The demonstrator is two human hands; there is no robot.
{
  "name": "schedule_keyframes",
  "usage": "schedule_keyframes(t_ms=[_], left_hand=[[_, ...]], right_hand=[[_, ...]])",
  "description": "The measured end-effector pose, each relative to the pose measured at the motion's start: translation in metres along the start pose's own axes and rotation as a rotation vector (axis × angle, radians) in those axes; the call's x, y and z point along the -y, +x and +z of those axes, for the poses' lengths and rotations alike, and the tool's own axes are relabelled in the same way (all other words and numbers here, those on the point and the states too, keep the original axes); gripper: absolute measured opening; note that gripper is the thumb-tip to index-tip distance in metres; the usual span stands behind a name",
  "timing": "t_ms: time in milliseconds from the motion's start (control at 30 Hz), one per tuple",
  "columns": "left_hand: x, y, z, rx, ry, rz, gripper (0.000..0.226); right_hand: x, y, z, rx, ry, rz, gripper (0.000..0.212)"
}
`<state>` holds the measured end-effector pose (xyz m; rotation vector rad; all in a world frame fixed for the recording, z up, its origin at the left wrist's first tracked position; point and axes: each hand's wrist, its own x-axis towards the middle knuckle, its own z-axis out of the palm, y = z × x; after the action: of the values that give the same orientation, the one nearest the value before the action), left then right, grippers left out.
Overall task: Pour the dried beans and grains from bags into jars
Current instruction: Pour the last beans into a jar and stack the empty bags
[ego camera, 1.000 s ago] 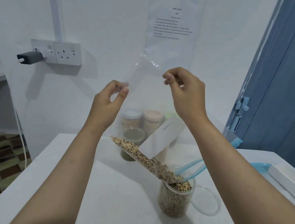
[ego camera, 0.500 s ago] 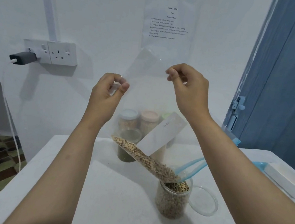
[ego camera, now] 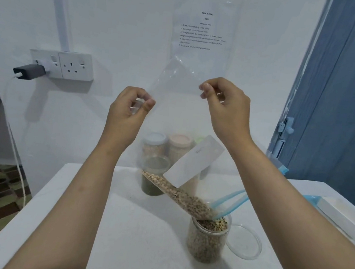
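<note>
A clear zip bag (ego camera: 176,103) with a white label (ego camera: 193,161) hangs upside down and tilted. My left hand (ego camera: 128,111) pinches one bottom corner and my right hand (ego camera: 224,104) pinches the other, both raised high. Pale beans (ego camera: 178,195) lie along the bag's lower edge and slide toward its blue-zip mouth (ego camera: 228,204), which sits over an open clear jar (ego camera: 207,239) nearly full of the same beans. The jar's clear lid (ego camera: 246,242) lies flat on the table just right of it.
Behind the bag stand three lidded jars (ego camera: 166,148) of grains, one holding green contents (ego camera: 152,184). The white table (ego camera: 117,227) drops off at the left to a tiled floor. A white box (ego camera: 344,217) lies at the right edge. A wall socket (ego camera: 69,65) holds a charger.
Both hands have lifted the bag's bottom corners a little higher. The beans have slid further down toward the mouth, and the jar has filled more.
</note>
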<state>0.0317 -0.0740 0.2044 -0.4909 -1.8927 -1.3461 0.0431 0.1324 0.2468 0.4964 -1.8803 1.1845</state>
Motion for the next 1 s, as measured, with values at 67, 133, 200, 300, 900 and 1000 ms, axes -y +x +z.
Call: schedule_keyframes(t_ms=[67, 133, 200, 300, 900, 1000], left_hand=[[-0.001, 0.000, 0.000, -0.005, 0.004, 0.011, 0.013], [-0.002, 0.001, 0.000, -0.010, 0.006, 0.016, 0.014], [-0.002, 0.001, 0.001, -0.012, 0.009, 0.018, 0.015], [-0.002, -0.001, 0.002, -0.011, 0.013, 0.022, 0.015], [-0.006, 0.002, 0.005, -0.027, -0.013, 0.074, 0.016], [-0.008, 0.005, 0.006, -0.037, -0.018, 0.075, 0.016]], right_hand=[[0.000, 0.000, -0.001, -0.004, -0.002, 0.000, 0.016], [0.001, 0.000, -0.002, -0.001, -0.002, 0.005, 0.016], [0.001, 0.000, -0.002, 0.009, -0.008, 0.015, 0.016], [-0.003, -0.004, -0.004, 0.028, -0.021, 0.032, 0.016], [-0.050, -0.058, -0.057, -0.079, -0.162, 0.114, 0.009], [-0.048, -0.054, -0.060, -0.076, -0.161, 0.100, 0.009]])
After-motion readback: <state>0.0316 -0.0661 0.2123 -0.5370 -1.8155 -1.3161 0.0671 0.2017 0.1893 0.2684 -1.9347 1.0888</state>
